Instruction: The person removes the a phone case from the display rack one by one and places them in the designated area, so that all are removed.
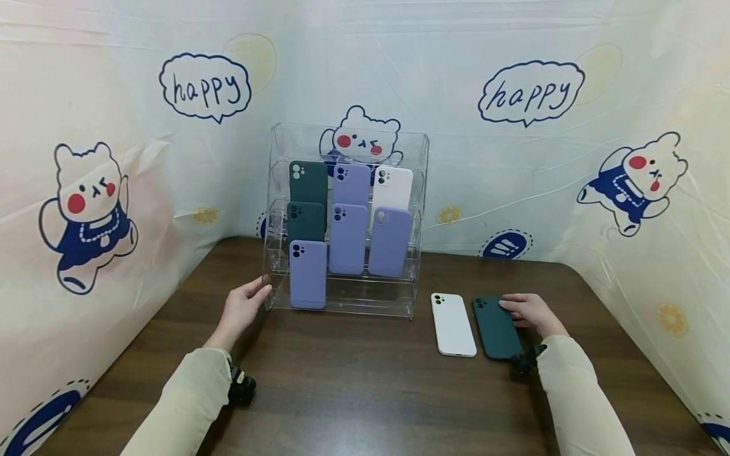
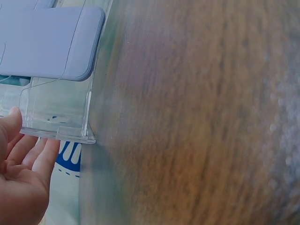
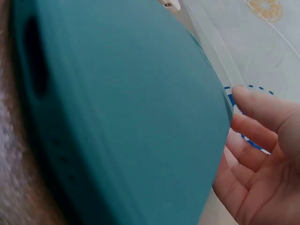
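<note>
A clear acrylic tiered rack stands at the back of the wooden table. It holds several phone cases: dark green, lilac and one white. My left hand is open, and its fingertips touch the rack's left wall beside the lowest lilac case. The left wrist view shows the left hand against the rack's corner, under a lilac case. To the right of the rack lie a white case and a dark green case. My right hand rests its fingers on the green case's upper right edge.
A printed cloth backdrop with bears and "happy" bubbles walls the table on three sides. Bare wood lies in front of the rack and between my arms.
</note>
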Demonstrator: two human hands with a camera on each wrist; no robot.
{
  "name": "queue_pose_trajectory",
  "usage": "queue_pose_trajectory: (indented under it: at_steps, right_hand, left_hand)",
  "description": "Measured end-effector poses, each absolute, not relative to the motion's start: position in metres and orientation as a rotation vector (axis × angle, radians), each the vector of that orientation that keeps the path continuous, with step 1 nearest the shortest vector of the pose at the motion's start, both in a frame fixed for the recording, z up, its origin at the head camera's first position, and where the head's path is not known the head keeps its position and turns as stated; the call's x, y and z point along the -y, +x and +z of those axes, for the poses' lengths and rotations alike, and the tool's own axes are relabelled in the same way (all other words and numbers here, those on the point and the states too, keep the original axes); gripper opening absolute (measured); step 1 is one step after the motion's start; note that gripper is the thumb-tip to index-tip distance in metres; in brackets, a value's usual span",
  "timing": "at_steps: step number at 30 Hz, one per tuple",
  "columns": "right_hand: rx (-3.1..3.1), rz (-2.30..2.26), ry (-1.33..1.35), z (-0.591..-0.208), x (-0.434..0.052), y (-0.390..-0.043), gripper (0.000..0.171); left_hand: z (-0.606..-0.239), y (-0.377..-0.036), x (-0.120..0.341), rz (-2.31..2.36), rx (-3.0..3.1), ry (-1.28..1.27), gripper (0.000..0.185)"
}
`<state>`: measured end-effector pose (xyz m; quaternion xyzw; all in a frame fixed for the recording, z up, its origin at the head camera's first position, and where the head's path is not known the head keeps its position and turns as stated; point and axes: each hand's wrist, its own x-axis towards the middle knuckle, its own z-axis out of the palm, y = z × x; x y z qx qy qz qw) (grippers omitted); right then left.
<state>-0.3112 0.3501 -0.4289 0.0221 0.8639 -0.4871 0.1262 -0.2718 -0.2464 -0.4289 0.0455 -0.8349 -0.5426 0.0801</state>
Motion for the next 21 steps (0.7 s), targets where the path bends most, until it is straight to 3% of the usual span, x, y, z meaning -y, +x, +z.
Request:
queue_pose_trajectory:
  at_steps: [21]
  right_hand:
    - [-2.555, -1.322, 0.059, -0.4287, -0.3412, -0.3098, 0.046]
  left_hand:
    - [-0.4268, -0.2705, 0.2474, -1.629, 2.512, 0.135, 0.049]
